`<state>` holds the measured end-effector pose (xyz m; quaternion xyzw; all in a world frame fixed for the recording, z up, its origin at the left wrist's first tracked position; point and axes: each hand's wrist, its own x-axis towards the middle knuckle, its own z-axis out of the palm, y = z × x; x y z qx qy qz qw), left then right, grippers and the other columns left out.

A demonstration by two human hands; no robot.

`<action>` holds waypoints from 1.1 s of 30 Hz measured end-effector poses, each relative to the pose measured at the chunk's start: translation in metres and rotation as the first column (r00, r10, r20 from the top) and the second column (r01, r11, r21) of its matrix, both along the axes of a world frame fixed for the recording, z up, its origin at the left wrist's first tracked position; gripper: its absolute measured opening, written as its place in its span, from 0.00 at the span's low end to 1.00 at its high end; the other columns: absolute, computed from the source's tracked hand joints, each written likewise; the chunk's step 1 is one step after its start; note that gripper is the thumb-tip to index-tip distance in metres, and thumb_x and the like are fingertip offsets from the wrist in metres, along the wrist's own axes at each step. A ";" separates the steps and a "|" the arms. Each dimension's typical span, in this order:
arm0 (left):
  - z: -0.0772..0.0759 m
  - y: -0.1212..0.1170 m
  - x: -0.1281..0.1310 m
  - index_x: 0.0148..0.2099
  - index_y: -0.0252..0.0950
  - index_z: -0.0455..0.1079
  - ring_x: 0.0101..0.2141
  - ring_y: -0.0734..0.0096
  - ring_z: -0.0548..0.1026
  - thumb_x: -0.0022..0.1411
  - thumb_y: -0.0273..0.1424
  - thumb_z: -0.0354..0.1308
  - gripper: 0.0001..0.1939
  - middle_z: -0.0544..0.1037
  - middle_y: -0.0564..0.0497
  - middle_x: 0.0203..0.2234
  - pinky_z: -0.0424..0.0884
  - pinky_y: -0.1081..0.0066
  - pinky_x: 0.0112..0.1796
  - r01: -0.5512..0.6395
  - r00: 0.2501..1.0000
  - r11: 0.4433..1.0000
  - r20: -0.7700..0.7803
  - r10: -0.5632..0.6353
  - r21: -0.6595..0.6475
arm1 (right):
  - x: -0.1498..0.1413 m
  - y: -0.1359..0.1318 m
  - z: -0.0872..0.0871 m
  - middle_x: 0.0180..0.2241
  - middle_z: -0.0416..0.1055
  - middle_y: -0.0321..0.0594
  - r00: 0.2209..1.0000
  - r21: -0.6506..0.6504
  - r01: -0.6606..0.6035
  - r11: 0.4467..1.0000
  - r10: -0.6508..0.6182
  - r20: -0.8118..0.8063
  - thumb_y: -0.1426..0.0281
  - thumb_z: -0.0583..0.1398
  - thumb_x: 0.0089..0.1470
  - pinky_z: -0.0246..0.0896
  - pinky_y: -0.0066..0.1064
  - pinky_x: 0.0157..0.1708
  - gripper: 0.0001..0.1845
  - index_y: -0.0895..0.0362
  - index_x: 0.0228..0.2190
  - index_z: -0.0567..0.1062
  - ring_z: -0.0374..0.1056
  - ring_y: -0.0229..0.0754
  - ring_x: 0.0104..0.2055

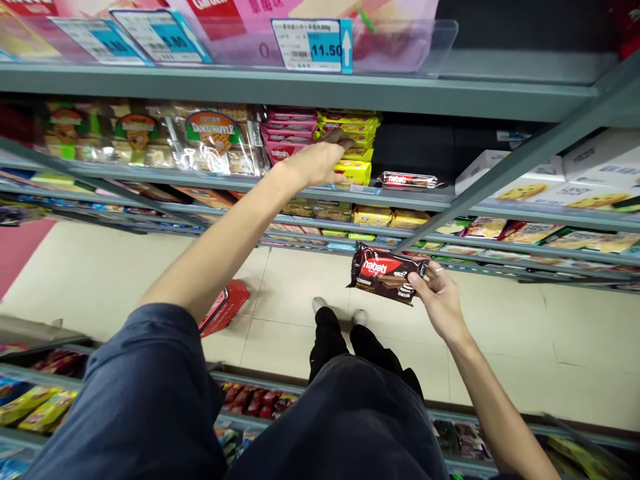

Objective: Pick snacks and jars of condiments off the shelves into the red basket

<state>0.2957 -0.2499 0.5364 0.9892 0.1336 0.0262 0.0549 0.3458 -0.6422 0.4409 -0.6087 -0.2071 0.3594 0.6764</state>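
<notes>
My right hand (440, 300) grips a dark brown wafer packet (383, 273) by its right end, with the thumb on its front. The packet is held out over the floor, its label facing up. My left hand (325, 159) reaches onto the shelf and rests at a stack of yellow wafer packets (359, 172). Its fingers bend over the left side of that stack; whether they grip one I cannot make out. Just left of them are stacked pink wafer packets (287, 137). A single dark wafer packet (407, 181) lies on the shelf to the right.
Bagged waffles (215, 139) fill the shelf's left part, and white boxes (595, 167) stand right of a slanting grey upright (520, 163). Price tags (313, 45) line the upper shelf. A red basket (227, 308) sits on the floor. Another stocked shelf (260, 400) is close behind me.
</notes>
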 end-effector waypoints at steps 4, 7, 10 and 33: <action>-0.005 0.002 -0.010 0.71 0.39 0.62 0.69 0.48 0.61 0.58 0.45 0.68 0.42 0.69 0.41 0.65 0.61 0.54 0.67 0.059 0.992 0.997 0.117 -0.053 -0.048 | 0.003 0.004 0.001 0.54 0.78 0.41 0.999 0.003 0.023 1.000 -0.023 0.038 0.55 0.72 0.55 0.78 0.42 0.54 0.23 0.48 0.50 0.77 0.78 0.50 0.54; -0.004 0.002 -0.017 0.69 0.42 0.64 0.69 0.50 0.59 0.59 0.54 0.65 0.41 0.72 0.44 0.62 0.60 0.50 0.67 0.094 0.972 0.990 0.227 -0.067 -0.108 | 0.012 0.006 0.001 0.54 0.79 0.40 0.994 0.019 0.054 0.998 -0.056 0.095 0.55 0.72 0.55 0.78 0.42 0.54 0.23 0.47 0.50 0.77 0.78 0.49 0.53; 0.000 -0.005 -0.020 0.67 0.44 0.63 0.66 0.56 0.59 0.62 0.60 0.60 0.39 0.76 0.51 0.59 0.58 0.45 0.68 0.127 0.939 0.980 0.337 -0.069 -0.154 | 0.025 0.007 0.004 0.54 0.78 0.41 0.979 0.059 0.074 0.995 -0.084 0.185 0.55 0.71 0.56 0.78 0.43 0.54 0.24 0.47 0.52 0.76 0.78 0.50 0.54; -0.007 -0.069 0.046 0.57 0.50 0.69 0.47 0.57 0.76 0.71 0.48 0.54 0.17 0.80 0.49 0.46 0.72 0.50 0.53 0.168 0.817 0.972 0.575 -0.044 -0.163 | 0.155 0.109 0.078 0.58 0.76 0.30 0.447 0.032 0.098 0.995 -0.072 0.892 0.45 0.62 0.63 0.59 0.47 0.68 0.25 0.37 0.57 0.70 0.67 0.48 0.62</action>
